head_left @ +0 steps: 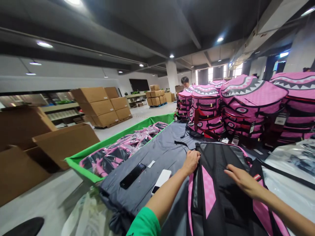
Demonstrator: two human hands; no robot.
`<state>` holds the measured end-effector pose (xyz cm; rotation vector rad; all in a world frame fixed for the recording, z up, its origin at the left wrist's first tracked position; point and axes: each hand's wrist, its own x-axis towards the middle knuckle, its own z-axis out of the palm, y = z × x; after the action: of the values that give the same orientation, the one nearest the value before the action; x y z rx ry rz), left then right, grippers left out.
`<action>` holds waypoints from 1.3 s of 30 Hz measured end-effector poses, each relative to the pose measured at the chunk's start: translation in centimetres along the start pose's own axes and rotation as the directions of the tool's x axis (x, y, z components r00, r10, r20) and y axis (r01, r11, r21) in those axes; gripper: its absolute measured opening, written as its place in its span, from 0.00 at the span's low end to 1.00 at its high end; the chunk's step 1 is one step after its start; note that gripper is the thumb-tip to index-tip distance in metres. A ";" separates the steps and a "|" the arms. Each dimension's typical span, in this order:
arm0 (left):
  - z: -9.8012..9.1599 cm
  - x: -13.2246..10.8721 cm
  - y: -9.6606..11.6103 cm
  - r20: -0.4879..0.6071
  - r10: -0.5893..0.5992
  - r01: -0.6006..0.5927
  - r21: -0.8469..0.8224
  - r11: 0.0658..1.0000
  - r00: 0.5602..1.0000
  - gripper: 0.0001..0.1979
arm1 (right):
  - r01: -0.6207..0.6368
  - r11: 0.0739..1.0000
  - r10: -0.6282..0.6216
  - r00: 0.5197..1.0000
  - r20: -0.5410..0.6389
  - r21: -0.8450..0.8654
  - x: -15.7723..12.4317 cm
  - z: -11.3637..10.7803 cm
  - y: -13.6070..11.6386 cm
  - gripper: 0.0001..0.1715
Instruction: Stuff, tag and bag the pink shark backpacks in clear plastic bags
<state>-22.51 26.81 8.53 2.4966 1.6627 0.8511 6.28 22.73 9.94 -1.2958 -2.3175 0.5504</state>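
A black and pink backpack (222,183) lies on the grey cloth-covered table (162,150), its padded back and shoulder straps facing up. At the bag's upper left edge, my left hand (192,162) is closed, its fingers curled on the edge close to a thin black strap (180,143). Over the middle of the back panel is my right hand (241,179), fingers stretched out and holding nothing; whether it touches the panel I cannot tell. A white power bank or similar slab (161,181) and a black phone (133,176) lie left of my left forearm.
Stacks of pink shark-mouth backpacks (248,95) stand along the table's far side. A green-edged bin (86,154) holds plastic-wrapped pink bags. Clear plastic bags (292,170) lie at right. Cardboard boxes (98,106) stand at left, and a person (185,82) is behind the stacks.
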 end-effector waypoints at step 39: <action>2.2 0.3 -0.2 -0.100 0.019 -0.014 0.045 0.999 0.995 0.06 | -0.058 0.876 0.133 0.984 0.123 -0.479 7.8 3.6 -6.7 0.19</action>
<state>-21.62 27.79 6.68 2.5396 1.7112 0.9679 -4.03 25.71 11.85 -1.6426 -2.6320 0.1042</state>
